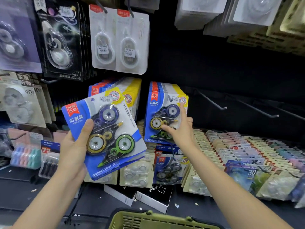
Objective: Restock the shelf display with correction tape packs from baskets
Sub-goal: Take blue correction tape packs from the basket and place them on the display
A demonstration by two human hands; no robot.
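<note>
Left hand: your left hand grips a small stack of blue correction tape packs, thumb curled over the front card, fingers hidden behind it.
Packs in hand: at least two; a second printed bottom edge peeks out under the front one. You cannot get an exact count, since the rest lies behind.
Tapes per pack: three on the front card, one purple, one yellow, one green.
Right hand: your right hand is spread, fingers straight, fingertips touching the front pack of the right hanging row. It pinches nothing.
Hanging rows of this pack: two, the right one under your hand and a left hanging row partly hidden behind the held stack. Both are many cards deep; the edges blur together, so no count.
Bare hooks: two empty pegs stick out to the right of the rows.
White packs above: two hanging white packs side by side, price stickers too small to read.
Basket: one green basket, cut off by the bottom edge; its contents are out of view.
Lower shelf: rows of other carded packs lean along the lower shelf, the far right ones blurred.
</note>
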